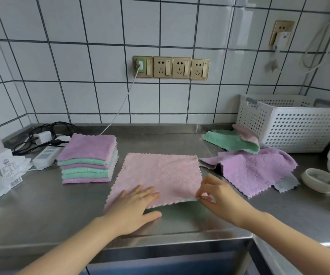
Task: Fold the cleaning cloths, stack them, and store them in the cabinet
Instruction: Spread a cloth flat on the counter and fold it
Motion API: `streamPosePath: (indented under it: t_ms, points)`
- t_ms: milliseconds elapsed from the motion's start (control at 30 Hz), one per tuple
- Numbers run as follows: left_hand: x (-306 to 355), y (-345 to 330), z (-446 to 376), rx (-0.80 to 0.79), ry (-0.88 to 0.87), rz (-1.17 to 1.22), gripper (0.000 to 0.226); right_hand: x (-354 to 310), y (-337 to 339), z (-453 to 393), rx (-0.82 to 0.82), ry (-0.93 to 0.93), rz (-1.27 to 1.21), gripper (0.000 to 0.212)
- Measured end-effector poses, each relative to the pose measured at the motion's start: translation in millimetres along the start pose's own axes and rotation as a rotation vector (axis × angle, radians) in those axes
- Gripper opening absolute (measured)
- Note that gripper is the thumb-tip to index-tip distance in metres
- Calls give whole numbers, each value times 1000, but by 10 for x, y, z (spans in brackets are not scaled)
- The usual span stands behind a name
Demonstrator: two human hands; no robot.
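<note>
The left hand (135, 208) lies flat with straight, spread fingers, pressing the near left part of a pink cleaning cloth (160, 175) against the steel countertop (41, 221). The right hand (217, 195) pinches that cloth's near right corner between thumb and fingertips, lifting the edge slightly — a pale underside shows beneath it.

At the right of the frame a white perforated basket (291, 124) stands against the tiled wall; what it holds cannot be made out from this angle.

The pink cloth is spread open at the centre of the frame, nearly square, with scalloped edges and a quilted texture. To its left sits a stack of folded cloths (88, 158) — purple and green layers, neatly aligned. To its right lie loose cloths: a purple cloth (253, 169) rumpled with a grey backing, and a green cloth (231, 140) beside the basket.
</note>
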State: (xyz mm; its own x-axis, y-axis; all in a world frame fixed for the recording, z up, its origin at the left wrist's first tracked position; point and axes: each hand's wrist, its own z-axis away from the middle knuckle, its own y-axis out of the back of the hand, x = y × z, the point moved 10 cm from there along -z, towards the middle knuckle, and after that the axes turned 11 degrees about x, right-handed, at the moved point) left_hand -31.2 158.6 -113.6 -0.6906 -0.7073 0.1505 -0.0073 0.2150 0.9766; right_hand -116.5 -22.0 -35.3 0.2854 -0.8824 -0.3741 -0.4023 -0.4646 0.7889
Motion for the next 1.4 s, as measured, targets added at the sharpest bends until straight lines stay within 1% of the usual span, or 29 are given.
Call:
streamPosePath:
  t_ms: [67,133,167,233,267,333,433,533,600,700,733,767,833,900,967,1033,1100,1167,1200,1233,1300,1367,1400]
  points:
    - [-55,85,1,95,-8,23,61,36,106,22,62,-1,-2,6]
    - [-171,193,33,208,-6,115,45,94,124,78,57,-1,25,2]
    - [-256,233,63,244,4,157,43,136,93,113,26,-11,37,3]
    - [-448,276,147,275,41,207,46,231,11,207,-45,-32,68,12]
    - [-551,296,199,285,61,227,47,264,-24,248,-65,-37,71,14]
    - [-737,344,313,303,90,246,48,286,-67,298,-73,-30,52,11]
    - [-930,420,469,328,122,267,45,256,-132,342,-77,2,67,15]
    - [-960,505,580,354,121,308,38,200,-76,322,-29,10,51,8]
    - [-941,544,649,345,139,364,33,182,27,316,7,-39,-14,6]
    - [-889,607,769,300,194,512,19,204,185,379,19,-166,-129,18]
    - [-844,641,806,279,211,589,13,201,238,405,25,-196,-182,21]
    - [-767,680,842,257,212,674,11,189,294,427,42,-213,-244,25]
    - [-589,768,899,234,185,829,20,185,384,451,78,-260,-371,29]
    - [-512,807,913,240,206,985,24,196,432,431,118,-307,-491,26]
    - [-556,836,850,292,289,1131,30,182,484,367,184,-332,-581,23]
    - [-692,845,726,367,394,1205,38,173,542,263,266,-333,-621,17]
    - [-833,818,577,420,465,1152,39,247,521,123,335,-358,-612,17]
    - [-981,730,452,462,544,1041,32,426,413,-24,388,-438,-557,17]
    - [-1058,671,396,482,579,997,33,524,336,-94,398,-487,-517,17]
    - [-1133,604,361,497,611,955,35,615,244,-153,387,-536,-478,18]
    - [-1243,497,308,512,661,849,35,775,28,-241,316,-609,-398,23]
    - [-1276,466,265,512,658,675,35,886,-160,-273,230,-644,-289,31]
    - [-1271,477,235,514,642,590,35,936,-221,-274,207,-663,-243,31]
